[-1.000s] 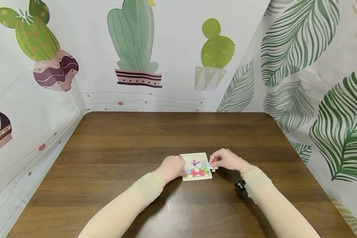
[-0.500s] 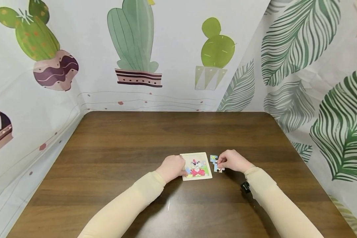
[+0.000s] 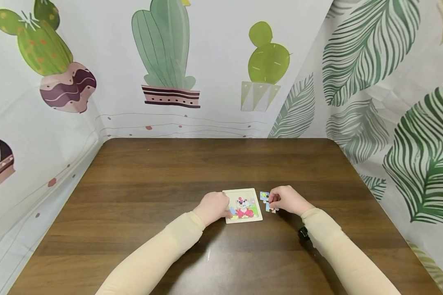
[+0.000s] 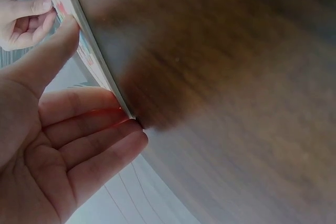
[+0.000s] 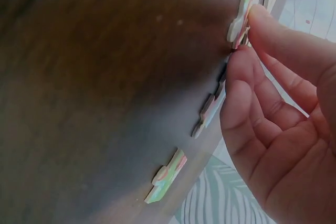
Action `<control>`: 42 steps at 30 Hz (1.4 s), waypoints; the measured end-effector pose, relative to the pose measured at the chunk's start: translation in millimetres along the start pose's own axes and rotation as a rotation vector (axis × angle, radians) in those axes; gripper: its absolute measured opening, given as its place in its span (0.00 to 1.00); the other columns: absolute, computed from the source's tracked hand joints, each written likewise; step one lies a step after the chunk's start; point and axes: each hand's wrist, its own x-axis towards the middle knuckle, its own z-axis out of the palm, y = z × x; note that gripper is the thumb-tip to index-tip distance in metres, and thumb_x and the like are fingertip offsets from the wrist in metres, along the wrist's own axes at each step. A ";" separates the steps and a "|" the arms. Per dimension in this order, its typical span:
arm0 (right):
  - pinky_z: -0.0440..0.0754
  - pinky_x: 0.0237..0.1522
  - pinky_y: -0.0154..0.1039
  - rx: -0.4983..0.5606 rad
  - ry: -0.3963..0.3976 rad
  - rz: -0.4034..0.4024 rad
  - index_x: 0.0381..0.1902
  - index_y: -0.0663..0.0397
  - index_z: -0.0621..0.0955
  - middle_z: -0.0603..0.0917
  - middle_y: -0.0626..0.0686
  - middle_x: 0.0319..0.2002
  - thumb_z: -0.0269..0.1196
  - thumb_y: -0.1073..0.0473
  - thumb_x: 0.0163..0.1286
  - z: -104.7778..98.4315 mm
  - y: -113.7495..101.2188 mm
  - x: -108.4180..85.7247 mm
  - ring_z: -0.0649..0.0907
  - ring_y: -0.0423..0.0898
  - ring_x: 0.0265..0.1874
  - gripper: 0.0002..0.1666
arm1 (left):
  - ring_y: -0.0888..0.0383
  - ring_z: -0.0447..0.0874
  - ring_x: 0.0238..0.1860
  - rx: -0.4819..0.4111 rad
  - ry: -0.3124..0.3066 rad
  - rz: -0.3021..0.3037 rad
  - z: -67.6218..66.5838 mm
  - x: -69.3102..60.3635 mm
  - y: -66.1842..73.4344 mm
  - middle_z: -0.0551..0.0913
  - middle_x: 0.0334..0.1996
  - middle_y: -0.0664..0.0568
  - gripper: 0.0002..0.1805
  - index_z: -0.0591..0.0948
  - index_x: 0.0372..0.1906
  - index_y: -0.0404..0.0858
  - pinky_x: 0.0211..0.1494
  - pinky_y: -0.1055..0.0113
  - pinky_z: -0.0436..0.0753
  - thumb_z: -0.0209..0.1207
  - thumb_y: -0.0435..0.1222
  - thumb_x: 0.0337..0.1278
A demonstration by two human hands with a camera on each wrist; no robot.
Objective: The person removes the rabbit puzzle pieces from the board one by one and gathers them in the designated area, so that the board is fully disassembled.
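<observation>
The puzzle board lay on the table between the two hands, just right of the left hand, in the same spot as a second earlier. The puzzle piece at the right fingertips had changed place: a second before, the right hand had held a light-blue piece at the board's right edge, and now that hand worked farther right, with a strip of tabletop showing between board and pieces. Half a second earlier it had already been there.

The board was pale, wooden and rimmed, partly filled with a picture: a white-faced cartoon figure in red, with green and yellow around its lower part. Its upper part, away from the hands' owner, was bare. The figure's head pointed toward the far side. The board looked about square, so its long axis could not be told; it was turned slightly counter-clockwise.

The left hand gripped the board's left edge, thumb on top. The right hand pinched the piece between thumb and forefinger, other fingers curled. A blue piece with a yellow mark lay just left of the right fingertips.

Cream sleeves covered both arms; a black device sat at the right wrist. Beyond the hands, the brown table met a cactus-and-leaf-printed cloth.
</observation>
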 end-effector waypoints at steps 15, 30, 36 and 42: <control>0.72 0.27 0.33 -0.044 0.076 0.017 0.29 0.54 0.84 0.78 0.44 0.22 0.68 0.61 0.59 7.0 -20.5 10.5 0.73 0.38 0.23 0.02 | 0.59 0.76 0.18 -0.011 -0.003 -0.009 0.7 0.2 0.7 0.83 0.23 0.52 0.19 0.78 0.15 0.43 0.28 0.65 0.79 0.70 0.52 0.38; 0.70 0.23 0.30 -0.037 0.019 -0.110 0.34 0.56 0.86 0.76 0.42 0.19 0.71 0.58 0.56 30.3 -55.1 34.1 0.70 0.36 0.20 0.09 | 0.57 0.79 0.20 -0.018 0.000 -0.021 2.0 0.8 -0.4 0.83 0.23 0.52 0.19 0.80 0.18 0.42 0.28 0.64 0.80 0.70 0.52 0.39; 0.70 0.24 0.30 -0.036 -0.002 -0.155 0.36 0.56 0.85 0.76 0.43 0.21 0.71 0.59 0.54 36.3 -62.9 37.9 0.70 0.36 0.21 0.11 | 0.55 0.80 0.21 -0.020 0.004 -0.022 2.8 0.4 -0.4 0.84 0.25 0.51 0.20 0.80 0.18 0.42 0.28 0.63 0.80 0.70 0.53 0.39; 0.70 0.27 0.30 -0.064 -0.003 -0.175 0.41 0.57 0.85 0.73 0.45 0.23 0.72 0.60 0.54 41.0 -62.9 37.7 0.70 0.37 0.23 0.16 | 0.56 0.80 0.21 -0.014 0.006 -0.016 2.4 0.5 -0.4 0.84 0.25 0.51 0.19 0.79 0.17 0.42 0.28 0.64 0.80 0.70 0.52 0.39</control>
